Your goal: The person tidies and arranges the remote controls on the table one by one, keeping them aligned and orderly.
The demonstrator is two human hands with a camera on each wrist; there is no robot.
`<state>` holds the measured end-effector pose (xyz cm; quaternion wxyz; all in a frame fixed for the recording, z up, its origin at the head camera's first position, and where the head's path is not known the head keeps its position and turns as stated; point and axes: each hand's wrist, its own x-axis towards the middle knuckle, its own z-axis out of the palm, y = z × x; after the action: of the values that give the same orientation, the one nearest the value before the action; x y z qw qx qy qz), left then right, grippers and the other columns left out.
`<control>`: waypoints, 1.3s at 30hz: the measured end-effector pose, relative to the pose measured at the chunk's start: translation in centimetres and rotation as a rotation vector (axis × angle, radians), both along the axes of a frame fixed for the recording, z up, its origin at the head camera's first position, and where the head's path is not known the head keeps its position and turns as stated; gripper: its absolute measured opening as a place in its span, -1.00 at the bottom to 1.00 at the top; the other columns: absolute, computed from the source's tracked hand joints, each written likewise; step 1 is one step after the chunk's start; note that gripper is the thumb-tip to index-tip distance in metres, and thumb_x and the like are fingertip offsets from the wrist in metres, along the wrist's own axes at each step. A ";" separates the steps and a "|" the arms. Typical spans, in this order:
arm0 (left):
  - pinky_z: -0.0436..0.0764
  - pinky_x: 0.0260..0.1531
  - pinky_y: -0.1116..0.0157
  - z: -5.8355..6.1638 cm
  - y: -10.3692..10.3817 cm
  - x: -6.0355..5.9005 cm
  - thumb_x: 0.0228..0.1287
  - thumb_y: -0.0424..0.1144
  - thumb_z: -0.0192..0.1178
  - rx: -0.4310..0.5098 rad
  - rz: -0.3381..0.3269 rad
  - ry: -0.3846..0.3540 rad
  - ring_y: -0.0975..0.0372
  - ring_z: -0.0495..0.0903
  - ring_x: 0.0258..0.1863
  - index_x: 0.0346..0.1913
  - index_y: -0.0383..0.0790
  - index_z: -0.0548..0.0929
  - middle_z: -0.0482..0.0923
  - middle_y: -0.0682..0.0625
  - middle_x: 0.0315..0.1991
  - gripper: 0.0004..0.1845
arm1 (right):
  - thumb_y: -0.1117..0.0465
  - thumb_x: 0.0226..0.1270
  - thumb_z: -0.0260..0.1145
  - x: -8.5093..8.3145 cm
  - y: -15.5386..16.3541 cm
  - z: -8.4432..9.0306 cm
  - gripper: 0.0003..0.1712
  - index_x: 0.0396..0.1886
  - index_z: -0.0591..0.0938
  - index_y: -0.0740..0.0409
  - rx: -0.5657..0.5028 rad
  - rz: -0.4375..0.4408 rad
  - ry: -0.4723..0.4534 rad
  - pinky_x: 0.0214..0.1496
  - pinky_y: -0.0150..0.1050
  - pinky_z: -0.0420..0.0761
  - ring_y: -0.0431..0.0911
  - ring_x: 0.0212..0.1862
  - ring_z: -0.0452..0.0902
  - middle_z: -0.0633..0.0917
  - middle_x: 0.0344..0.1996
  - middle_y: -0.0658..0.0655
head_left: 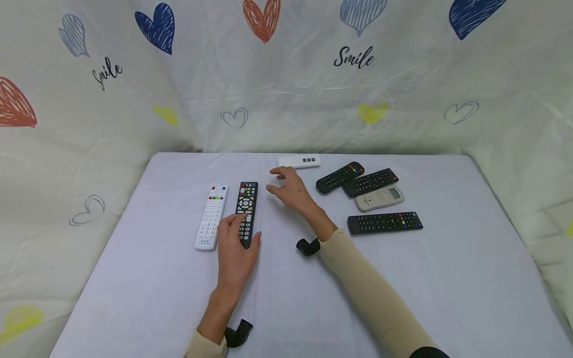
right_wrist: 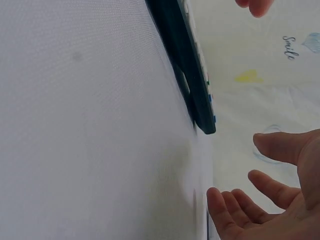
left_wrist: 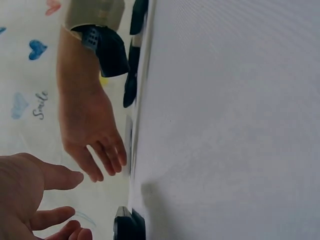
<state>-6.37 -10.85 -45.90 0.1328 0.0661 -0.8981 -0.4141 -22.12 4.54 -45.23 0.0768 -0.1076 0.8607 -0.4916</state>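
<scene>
My left hand (head_left: 237, 256) hangs over the lower end of a black remote control (head_left: 247, 199), its thumb spread from the fingers. In the left wrist view, nothing shows between the left hand's (left_wrist: 37, 200) thumb and fingers. Just left of the black remote lies a white remote (head_left: 210, 216) with a few coloured buttons. Farther back and to the right, my right hand (head_left: 293, 191) reaches out with loosely bent fingers and holds nothing. A slim white remote (head_left: 288, 162) lies just beyond its fingertips. The right wrist view shows the black remote (right_wrist: 187, 65) edge-on near the right hand (right_wrist: 270, 200).
On the table's right, two black remotes (head_left: 333, 180) (head_left: 371, 182) overlap at their ends. A grey remote (head_left: 378, 199) with a small display lies against them, and another black remote (head_left: 385, 223) lies nearer. A heart-patterned cloth (head_left: 286, 74) hangs behind the white table (head_left: 156, 278).
</scene>
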 end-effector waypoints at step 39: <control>0.69 0.09 0.13 -1.0 4.1 -4.8 0.38 -0.29 0.36 0.020 -0.060 0.026 0.02 0.49 0.26 0.32 -0.32 0.56 0.45 -0.20 0.29 -0.51 | 0.31 0.39 0.39 -0.4 4.5 0.2 -0.51 0.28 0.59 0.31 -0.133 -0.284 0.066 0.25 0.03 0.67 0.18 0.38 0.45 0.42 0.33 0.32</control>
<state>-11.20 -6.77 -46.85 0.1313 0.0352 -0.8936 -0.4277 -22.49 9.08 -44.99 -0.0289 -0.0055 0.8348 -0.5497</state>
